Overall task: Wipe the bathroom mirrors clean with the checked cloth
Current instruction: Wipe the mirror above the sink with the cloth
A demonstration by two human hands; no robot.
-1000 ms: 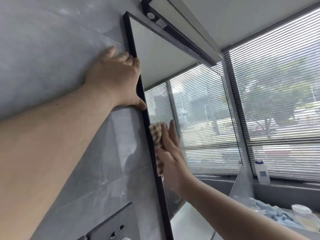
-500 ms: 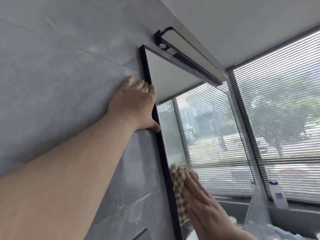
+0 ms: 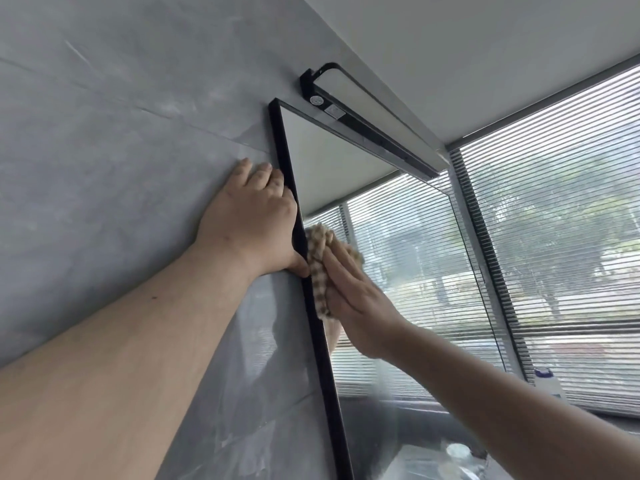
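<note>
The black-framed mirror [image 3: 398, 271] hangs on the grey wall and reflects the window blinds. My right hand [image 3: 353, 289] presses the beige checked cloth [image 3: 317, 268] flat against the glass with straight fingers, right beside the mirror's left frame edge. My left hand [image 3: 252, 223] lies on the wall at that same edge, its fingers stretched upward and its thumb touching the black frame just left of the cloth. The two hands are almost touching. Part of the cloth is hidden under my right palm.
A black light bar [image 3: 367, 123] is mounted above the mirror's top edge. Window blinds [image 3: 561, 237] fill the right side. A white bottle [image 3: 547, 379] stands on the sill at the lower right. Grey wall tiles [image 3: 121, 150] cover the left.
My right hand has slid the cloth up along the mirror's left edge to beside my left thumb. My left hand has kept its place on the frame.
</note>
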